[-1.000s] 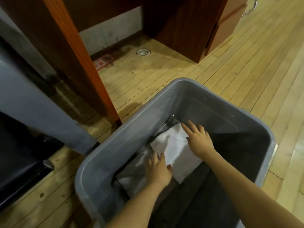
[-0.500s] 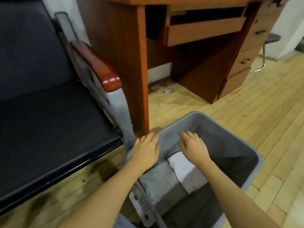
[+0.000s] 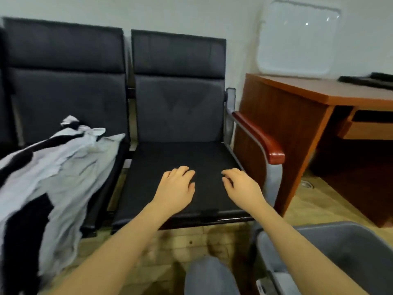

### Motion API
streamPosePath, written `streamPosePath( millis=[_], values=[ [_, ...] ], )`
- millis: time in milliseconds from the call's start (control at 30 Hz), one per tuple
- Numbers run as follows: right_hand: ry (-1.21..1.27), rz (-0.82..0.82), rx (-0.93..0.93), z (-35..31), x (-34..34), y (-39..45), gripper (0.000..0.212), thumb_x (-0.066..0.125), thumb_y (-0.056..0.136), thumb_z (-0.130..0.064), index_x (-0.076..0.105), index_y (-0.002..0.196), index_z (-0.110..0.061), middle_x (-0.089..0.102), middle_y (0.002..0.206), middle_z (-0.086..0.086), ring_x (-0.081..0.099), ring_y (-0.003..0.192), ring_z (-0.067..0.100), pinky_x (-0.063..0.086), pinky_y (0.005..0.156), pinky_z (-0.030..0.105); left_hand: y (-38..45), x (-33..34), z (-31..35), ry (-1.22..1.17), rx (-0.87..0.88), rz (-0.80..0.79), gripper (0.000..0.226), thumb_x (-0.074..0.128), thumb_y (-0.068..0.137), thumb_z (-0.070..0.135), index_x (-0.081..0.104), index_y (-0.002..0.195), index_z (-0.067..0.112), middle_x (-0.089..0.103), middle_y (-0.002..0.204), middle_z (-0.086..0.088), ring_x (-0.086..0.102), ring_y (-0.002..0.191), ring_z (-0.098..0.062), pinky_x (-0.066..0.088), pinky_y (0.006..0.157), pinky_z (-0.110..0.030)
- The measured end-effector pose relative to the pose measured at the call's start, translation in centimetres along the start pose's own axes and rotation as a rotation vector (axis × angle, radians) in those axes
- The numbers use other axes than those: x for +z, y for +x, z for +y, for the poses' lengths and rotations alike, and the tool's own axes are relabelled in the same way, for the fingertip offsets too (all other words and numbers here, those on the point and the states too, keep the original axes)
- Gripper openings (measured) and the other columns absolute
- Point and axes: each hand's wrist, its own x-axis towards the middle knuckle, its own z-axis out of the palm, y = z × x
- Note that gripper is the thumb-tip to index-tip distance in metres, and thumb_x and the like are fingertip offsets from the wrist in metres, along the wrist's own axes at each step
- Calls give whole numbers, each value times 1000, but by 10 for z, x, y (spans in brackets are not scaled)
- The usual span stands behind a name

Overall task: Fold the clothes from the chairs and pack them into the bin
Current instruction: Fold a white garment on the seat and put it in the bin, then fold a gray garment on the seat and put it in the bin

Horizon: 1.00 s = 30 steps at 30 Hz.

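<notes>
A heap of white and black clothes (image 3: pixel 53 173) lies across the left black chair (image 3: pixel 63 81) and hangs over its front edge. The right black chair (image 3: pixel 178 154) has a bare seat. My left hand (image 3: pixel 176 186) and my right hand (image 3: pixel 240 186) hover above that seat, palms down, fingers loosely curled, holding nothing. The grey bin (image 3: pixel 340 248) stands on the floor at the lower right; its inside is mostly out of view.
A wooden armrest (image 3: pixel 261 141) on a grey metal frame borders the right chair. A red-brown desk (image 3: pixel 297 107) with an open drawer stands to the right. A white board (image 3: pixel 297 39) leans on the wall. My knee (image 3: pixel 208 275) shows at the bottom over the wood floor.
Both hands have left the bin and the folded white cloth inside it. The view has swung up and left to the chairs, and both hands are now over the empty right seat.
</notes>
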Motion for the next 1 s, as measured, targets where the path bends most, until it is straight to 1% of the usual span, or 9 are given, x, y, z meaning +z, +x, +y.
streamPosePath(
  millis=[233,400,500,567,667,767,833,933,1000],
  values=[
    [219,-69,-172,-166,77,76,31,43,99,-26,57,126,-18,60,114,-3,57,103,17,47,89,38,-64,-48,-163,64,-339,62,40,41,98,30,47,136,20,44,138,3,42,125,-18,27,102,-32],
    [272,-116,-316,-256,151,110,30,46,98,-27,61,122,-17,62,116,1,57,104,24,44,87,39,-104,-50,-258,138,-534,-12,42,38,97,34,48,135,20,44,138,2,40,127,-20,27,101,-35],
    [286,-186,-317,-292,189,126,35,45,98,-35,58,126,-18,60,123,1,54,112,24,37,92,37,-120,-47,-294,150,-577,14,70,15,79,49,54,129,19,48,137,0,43,124,-22,29,98,-33],
    [257,-228,-245,-307,211,131,41,45,97,-42,52,131,-19,54,130,-1,47,121,21,28,97,35,-123,-39,-310,133,-556,24,85,4,71,53,55,129,19,48,138,0,44,125,-22,27,99,-34],
    [251,-234,-80,-314,238,132,48,55,89,-50,47,125,-19,51,125,0,45,119,23,24,96,36,-115,-24,-322,145,-549,50,63,24,83,50,62,121,17,56,128,-1,49,122,-22,24,101,-40],
    [257,-249,-5,-310,258,127,25,58,89,-35,53,109,-21,53,112,-1,46,113,23,22,88,35,-106,-10,-324,207,-554,128,43,38,79,43,71,89,17,68,96,1,64,93,-21,28,87,-36],
    [329,-145,-20,-303,264,122,3,58,90,-23,56,91,-21,54,94,-3,50,100,22,17,77,31,-104,2,-325,178,-545,131,42,39,76,44,71,85,18,68,92,2,65,88,-20,30,84,-34],
    [438,76,-51,-287,253,115,14,63,87,-14,56,76,-19,53,75,-6,52,78,17,19,74,32,-105,11,-327,178,-519,163,44,40,79,47,71,92,19,69,99,1,65,93,-19,30,86,-35],
    [504,148,-85,-270,241,115,17,63,86,-9,57,72,-16,54,71,-5,52,68,17,33,78,37,-106,12,-329,213,-505,193,43,40,80,46,71,94,19,69,99,2,66,92,-19,26,83,-33]
  ],
)
